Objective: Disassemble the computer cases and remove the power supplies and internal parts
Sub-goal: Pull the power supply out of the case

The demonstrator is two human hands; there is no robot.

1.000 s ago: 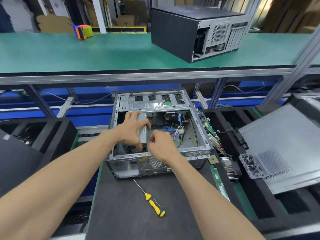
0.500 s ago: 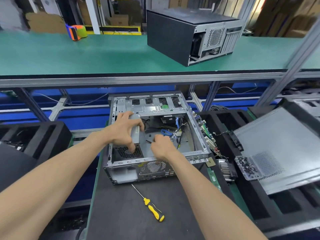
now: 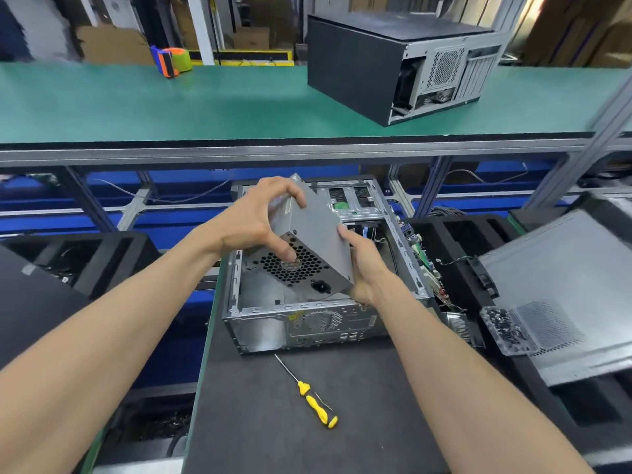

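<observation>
We see the power supply (image 3: 314,248) now up out of the open computer case (image 3: 325,309), tilted, its vented fan face toward the camera. A second ago it sat low in the case's near-left corner with both hands down on it; now it is lifted clear above the rim, so it looks unfastened.

Left hand (image 3: 253,224) grips the unit's upper left end, fingers curled over the top edge, thumb pressed on the grille. Right hand (image 3: 362,265) grips the right side and lower corner, fingers wrapped behind. Both hands are closed on the power supply.

We cannot tell whether any cables still run from it into the case; its far side is hidden. Some wires (image 3: 376,234) show inside the case past the right hand.

The yellow screwdriver (image 3: 314,401) lies untouched on the dark tabletop (image 3: 260,422) in front of the case. A clear tray of screws (image 3: 506,326) sits to the right on a removed side panel (image 3: 564,268). A second closed case (image 3: 393,59) waits on the green upper shelf (image 3: 171,104).

Our judgement: removal of this power supply is nearly done; next comes setting it aside, watching for snagged leads. The drive cage and remaining internals are still in the case.
</observation>
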